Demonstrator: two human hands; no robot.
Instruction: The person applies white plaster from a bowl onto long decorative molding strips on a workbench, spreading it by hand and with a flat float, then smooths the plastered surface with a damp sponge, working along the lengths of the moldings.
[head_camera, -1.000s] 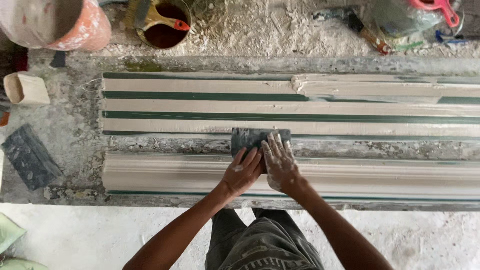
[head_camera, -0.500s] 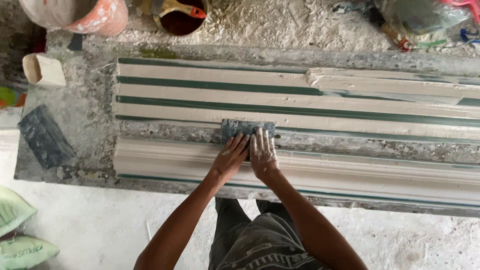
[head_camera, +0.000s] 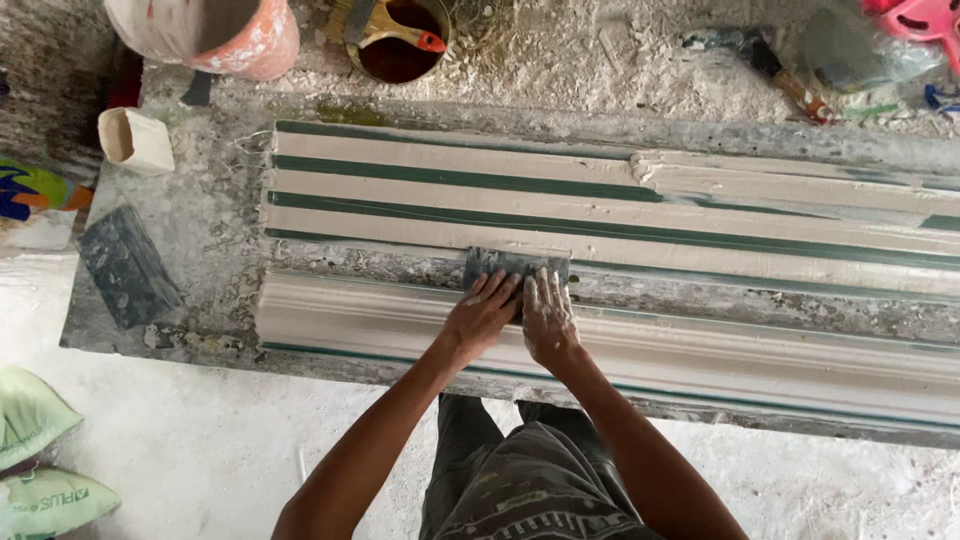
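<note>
while both hands are pressed flat on it, the dark grey block (head_camera: 515, 268) lies on the upper edge of the near plaster moulding (head_camera: 700, 350), between that moulding and the green-striped moulds (head_camera: 600, 205) behind it. the left hand (head_camera: 482, 312) and the right hand (head_camera: 547, 318) are spread open, fingers forward, resting on the block rather than closed around it. the block is judged to be stiff, light and rough, so it is best held from above with flat palms near its middle. the moulding looks pale, smooth and long, with stepped curves; it is probably brittle and easily marked if still damp. the bench (head_camera: 200, 230) is crusted with grey plaster, and a second dark block (head_camera: 125, 265) lies at its left end.
</note>
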